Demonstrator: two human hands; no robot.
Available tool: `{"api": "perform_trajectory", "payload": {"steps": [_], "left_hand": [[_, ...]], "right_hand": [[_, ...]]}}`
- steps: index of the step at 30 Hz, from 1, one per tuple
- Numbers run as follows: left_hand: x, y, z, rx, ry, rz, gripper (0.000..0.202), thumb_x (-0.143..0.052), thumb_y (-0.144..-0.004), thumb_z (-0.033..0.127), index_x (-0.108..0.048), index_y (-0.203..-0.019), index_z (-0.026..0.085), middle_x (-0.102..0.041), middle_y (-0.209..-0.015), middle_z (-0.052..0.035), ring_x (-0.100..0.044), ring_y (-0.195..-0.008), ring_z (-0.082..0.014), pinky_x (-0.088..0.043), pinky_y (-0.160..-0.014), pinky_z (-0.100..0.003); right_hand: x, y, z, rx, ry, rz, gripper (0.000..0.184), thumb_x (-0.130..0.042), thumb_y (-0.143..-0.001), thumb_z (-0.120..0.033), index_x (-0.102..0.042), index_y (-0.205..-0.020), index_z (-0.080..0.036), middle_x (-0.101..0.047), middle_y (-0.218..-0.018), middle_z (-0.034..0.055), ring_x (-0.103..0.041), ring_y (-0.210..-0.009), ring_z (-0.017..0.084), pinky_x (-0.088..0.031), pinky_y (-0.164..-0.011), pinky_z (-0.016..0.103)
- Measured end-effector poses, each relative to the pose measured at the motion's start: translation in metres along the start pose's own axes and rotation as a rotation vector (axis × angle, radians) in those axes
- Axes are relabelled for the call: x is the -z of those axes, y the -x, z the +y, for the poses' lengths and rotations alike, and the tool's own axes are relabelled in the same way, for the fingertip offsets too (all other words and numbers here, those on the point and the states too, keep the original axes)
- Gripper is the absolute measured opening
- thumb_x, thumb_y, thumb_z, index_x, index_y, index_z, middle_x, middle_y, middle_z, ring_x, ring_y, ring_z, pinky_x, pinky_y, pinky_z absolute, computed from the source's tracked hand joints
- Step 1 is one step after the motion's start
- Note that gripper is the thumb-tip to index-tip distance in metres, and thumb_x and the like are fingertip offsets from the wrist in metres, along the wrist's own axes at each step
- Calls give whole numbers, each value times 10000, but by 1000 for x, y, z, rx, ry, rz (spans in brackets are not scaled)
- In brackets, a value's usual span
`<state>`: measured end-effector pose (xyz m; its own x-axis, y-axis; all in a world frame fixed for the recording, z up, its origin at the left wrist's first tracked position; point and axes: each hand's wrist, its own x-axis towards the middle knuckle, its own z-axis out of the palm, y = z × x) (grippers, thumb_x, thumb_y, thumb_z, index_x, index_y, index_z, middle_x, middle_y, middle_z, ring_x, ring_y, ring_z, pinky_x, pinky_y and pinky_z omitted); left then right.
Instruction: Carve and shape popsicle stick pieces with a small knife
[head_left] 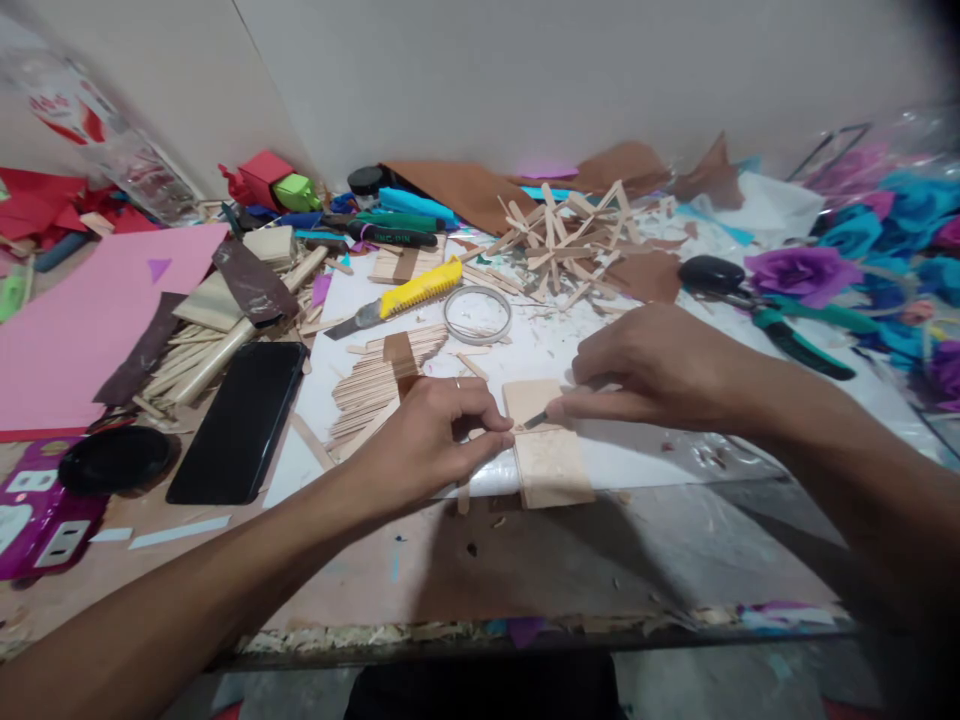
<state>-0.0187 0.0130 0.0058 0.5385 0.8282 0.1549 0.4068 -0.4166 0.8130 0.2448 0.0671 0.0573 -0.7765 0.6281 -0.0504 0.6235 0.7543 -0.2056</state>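
Note:
My left hand (pixel 442 430) is closed in a pinch on a small, thin wooden stick (pixel 519 428), mostly hidden by the fingertips. My right hand (pixel 637 365) is wrapped round a small knife (pixel 535 420); only its narrow dark blade shows, its tip at the stick. Beneath both lie flat pale wooden pieces (pixel 555 475) at the front edge of a white sheet (pixel 630 440). Left of them is a row of many thin sticks (pixel 367 395) with a brown strip (pixel 402 362) across it.
Behind my hands lie a yellow utility knife (pixel 420 287), a roll of clear tape (pixel 478 314) and a heap of wooden sticks (pixel 562 240). A phone (pixel 238 425) and a purple power strip (pixel 56 510) are at left. Pliers (pixel 795 335) and paper flowers (pixel 806 270) are at right.

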Motion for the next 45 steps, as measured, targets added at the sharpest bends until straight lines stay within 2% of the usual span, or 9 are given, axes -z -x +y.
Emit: {"api": "perform_trajectory", "payload": {"steps": [6, 10, 19, 23, 28, 34, 40, 43, 45], "left_hand": [[0, 1, 3, 34, 7, 2, 90, -732, -898, 138, -737, -813, 167, -740, -816, -8, -654, -740, -120, -431, -667, -240], [-1, 1, 3, 77, 31, 8, 76, -738, -891, 136, -763, -825, 165, -754, -818, -19, -665, -743, -131, -438, -661, -249], [1, 1, 2, 89, 53, 8, 91, -750, -876, 113, -761, -799, 160, -752, -807, -18, -657, -739, -128, -425, -654, -252], [1, 1, 1, 69, 51, 2, 104, -733, -880, 95, -752, -802, 161, -736, -800, -13, -644, -733, -121, -415, -651, -246], [0, 2, 1, 88, 83, 6, 121, -725, -868, 79, -735, -776, 157, -738, -806, -9, -648, -752, -116, -425, -668, -237], [-1, 3, 2, 100, 80, 20, 98, -741, -866, 112, -743, -776, 152, -750, -797, -17, -660, -748, -125, -430, -668, -237], [-2, 2, 4, 181, 43, 28, 95, -781, -864, 190, -755, -783, 148, -710, -720, -4, -557, -644, -102, -364, -593, -235], [-2, 3, 3, 197, 40, 28, 113, -788, -884, 256, -775, -905, 145, -707, -739, -9, -544, -637, -106, -354, -568, -238], [-1, 4, 3, 136, 19, 2, 181, -759, -924, 267, -781, -1069, 161, -742, -839, -27, -589, -689, -115, -389, -597, -239]], "right_hand": [[-3, 0, -5, 5, 45, 1, 625, -508, -1017, -642, -649, -630, -171, -581, -566, 26, -415, -529, 123, -171, -592, 320], [-10, -1, -1, 22, -15, 44, 610, -515, -1013, -650, -666, -669, -169, -592, -587, 19, -438, -547, 123, -187, -592, 309], [-23, -10, 8, -11, -299, -43, 616, -549, -984, -652, -468, -599, -178, -361, -560, -54, -325, -553, 93, -192, -560, 293], [-24, -10, 9, -23, -271, -75, 604, -518, -983, -686, -512, -645, -186, -430, -581, -37, -377, -566, 111, -211, -572, 293], [-21, -7, 6, -102, -224, -101, 521, -544, -957, -714, -562, -867, -202, -587, -724, 9, -478, -639, 158, -256, -596, 282], [-27, 2, 3, -79, -237, -82, 431, -481, -1018, -637, -501, -915, -219, -612, -764, 27, -503, -654, 180, -277, -609, 283], [-29, 12, 0, -77, -264, -22, 423, -447, -1033, -622, -500, -913, -219, -615, -772, 38, -514, -659, 185, -283, -596, 288], [-25, 14, 6, -104, -240, 35, 405, -504, -1015, -593, -521, -864, -218, -594, -711, 18, -491, -621, 168, -265, -589, 289], [-24, 14, 13, -133, -206, 97, 411, -514, -1009, -586, -524, -832, -216, -576, -682, 11, -476, -608, 161, -260, -594, 292]]}}
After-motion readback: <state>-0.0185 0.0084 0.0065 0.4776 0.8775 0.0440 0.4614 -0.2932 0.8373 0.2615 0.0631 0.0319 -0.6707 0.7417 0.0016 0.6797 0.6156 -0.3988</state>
